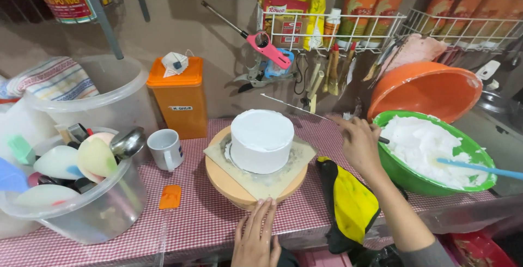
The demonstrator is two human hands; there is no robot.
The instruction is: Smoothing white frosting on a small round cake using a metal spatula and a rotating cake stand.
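The green bowl [414, 177] of white cream sits just right of the right hand's fingers, close enough to reload from. The round white cake [261, 139] stands upright on a square board atop the tan turntable [239, 190], just above the left fingertips. The left hand [256, 237] lies flat, fingers straight and together, tips touching the turntable's near edge, probably to steady or spin it; it grips nothing. The right hand [359, 144] is closed around the handle of a long palette knife [299, 108], whose thin blade runs up-left from the fingers, long axis slanting over the cake's far rim, tip beyond it.
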